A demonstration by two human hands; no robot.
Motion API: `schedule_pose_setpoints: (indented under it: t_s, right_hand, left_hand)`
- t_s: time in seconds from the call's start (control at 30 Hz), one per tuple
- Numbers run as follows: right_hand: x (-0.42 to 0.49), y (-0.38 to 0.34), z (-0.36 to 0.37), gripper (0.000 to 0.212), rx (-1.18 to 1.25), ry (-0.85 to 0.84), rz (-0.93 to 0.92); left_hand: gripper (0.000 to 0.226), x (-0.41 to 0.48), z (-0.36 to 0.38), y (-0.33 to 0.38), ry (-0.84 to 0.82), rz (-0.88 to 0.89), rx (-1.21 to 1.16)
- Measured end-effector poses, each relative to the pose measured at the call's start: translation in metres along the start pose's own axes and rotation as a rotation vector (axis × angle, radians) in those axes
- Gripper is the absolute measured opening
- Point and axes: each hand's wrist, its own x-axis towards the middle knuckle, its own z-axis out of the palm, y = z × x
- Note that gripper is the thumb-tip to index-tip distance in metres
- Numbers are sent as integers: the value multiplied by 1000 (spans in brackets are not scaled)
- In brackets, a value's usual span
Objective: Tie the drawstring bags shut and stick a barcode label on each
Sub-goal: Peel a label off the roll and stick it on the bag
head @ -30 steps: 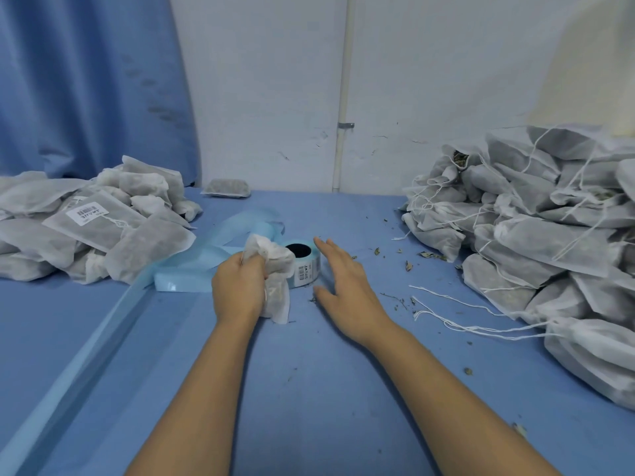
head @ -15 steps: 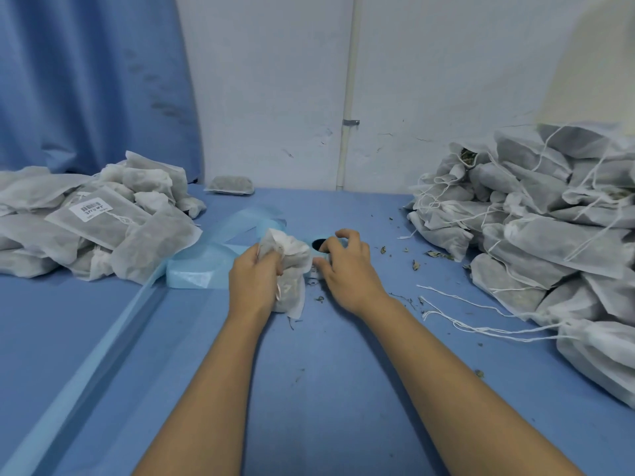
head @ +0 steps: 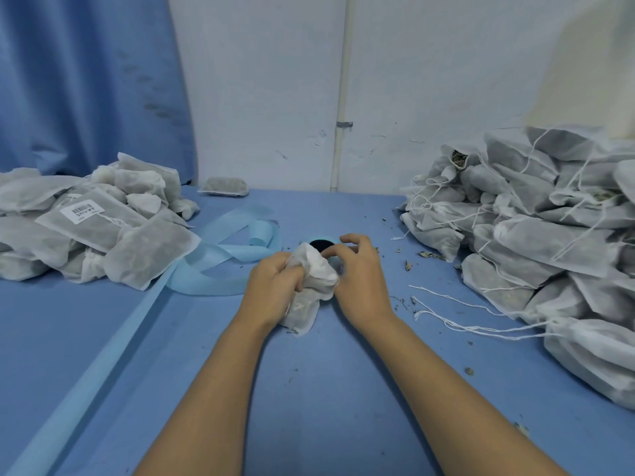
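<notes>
My left hand (head: 275, 286) grips a white drawstring bag (head: 311, 290) bunched up above the blue table (head: 309, 389). My right hand (head: 360, 273) is beside it with fingers curled over the label roll (head: 321, 244). Only the roll's dark core shows behind the bag. Whether the right fingers pinch a label is hidden. A pile of labelled bags (head: 92, 228) lies at the left. One of them shows a barcode label (head: 81, 210). A larger heap of bags with loose strings (head: 536, 242) lies at the right.
Blue backing strip (head: 220, 259) from the roll curls across the table toward the left pile and runs down the front left. One single bag (head: 223, 185) lies by the back wall. Loose white strings (head: 457, 314) and herb crumbs lie in front of the right heap.
My right hand went from lying flat and open beside the roll to curling its fingers over the roll. My left hand kept holding the bag. The view moved slightly.
</notes>
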Motion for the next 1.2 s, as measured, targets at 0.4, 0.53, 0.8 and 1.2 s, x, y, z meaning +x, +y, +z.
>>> schedule_pose_setpoints:
  t_s: [0.4, 0.53, 0.8, 1.2]
  right_hand:
    - [-13, 1, -5, 39, 429, -2, 264]
    - [-14, 0, -4, 36, 395, 13, 252]
    - [-15, 1, -5, 21, 444, 78, 256]
    - [-14, 4, -9, 13, 453, 135, 298]
  left_hand:
    - [16, 0, 2, 7, -136, -196, -197]
    - [15, 1, 2, 6, -148, -206, -206]
    - [11, 1, 2, 6, -136, -214, -224]
    - [11, 2, 1, 5, -98, -233, -266]
